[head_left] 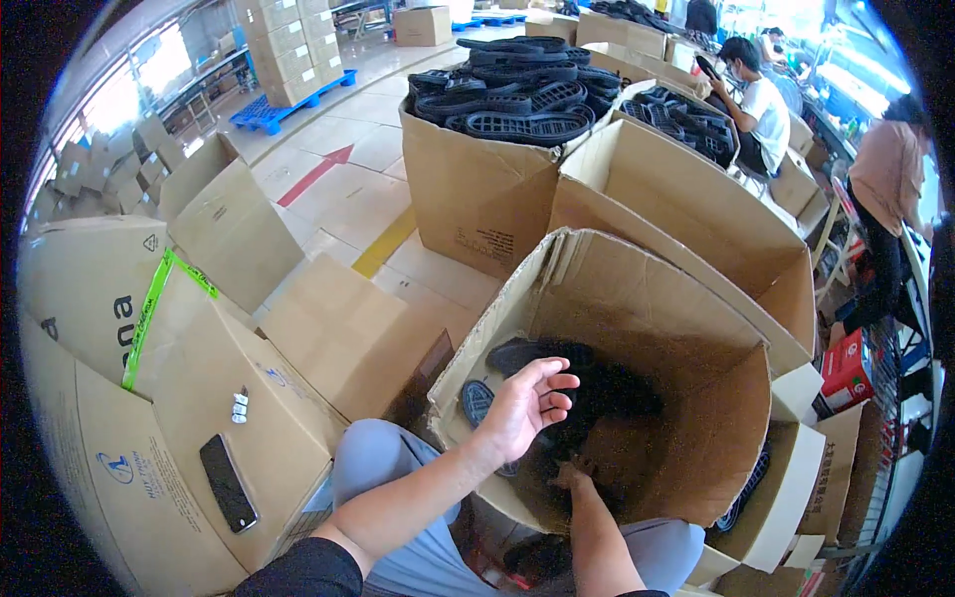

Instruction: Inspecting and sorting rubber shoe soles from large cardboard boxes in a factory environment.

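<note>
A large open cardboard box stands tilted toward me between my knees. Down in its shadow lie black shoe soles, and a grey-blue sole leans by its left wall. My left hand hovers over the box's opening, palm turned up, its fingers loosely bent and apart with nothing in them. Deeper inside, near the front wall, is my right hand, beside the dark soles. Shadow hides its fingertips, so whether it grips a sole is not visible.
Behind stands a cardboard box heaped with black soles. Another open box adjoins mine. At left, a phone lies on a carton. Two people are at the right. A blue pallet holds stacked cartons.
</note>
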Tool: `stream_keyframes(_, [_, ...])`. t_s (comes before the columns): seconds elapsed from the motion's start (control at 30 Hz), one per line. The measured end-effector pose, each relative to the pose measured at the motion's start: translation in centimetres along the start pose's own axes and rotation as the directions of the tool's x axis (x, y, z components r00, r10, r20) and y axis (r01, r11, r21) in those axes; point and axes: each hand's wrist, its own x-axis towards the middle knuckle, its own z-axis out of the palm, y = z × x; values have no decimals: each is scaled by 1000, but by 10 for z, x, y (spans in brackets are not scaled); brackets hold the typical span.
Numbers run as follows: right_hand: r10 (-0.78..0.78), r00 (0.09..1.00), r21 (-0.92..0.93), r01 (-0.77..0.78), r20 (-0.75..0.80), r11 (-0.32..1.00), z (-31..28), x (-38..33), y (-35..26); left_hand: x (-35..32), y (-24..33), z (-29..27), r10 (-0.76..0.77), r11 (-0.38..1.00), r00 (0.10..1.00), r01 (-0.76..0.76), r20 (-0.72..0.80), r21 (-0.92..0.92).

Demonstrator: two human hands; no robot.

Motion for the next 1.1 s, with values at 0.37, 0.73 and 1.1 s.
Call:
stream_keyframes(0.37, [11,999,413,-25,37,911,-183,33,-1,1,-4,8,11,990,999,-4,-47,139])
stream_keyframes(0.73, [31,926,895,371,-376,-246,-348,-69,-17,-13,-35,18,181,891,983,-176,28,418])
stream_keyframes(1.1, [309,843,638,536,-440,-553,-366,-92,33,-21,-86,16,-171,654,799,-346,576,673])
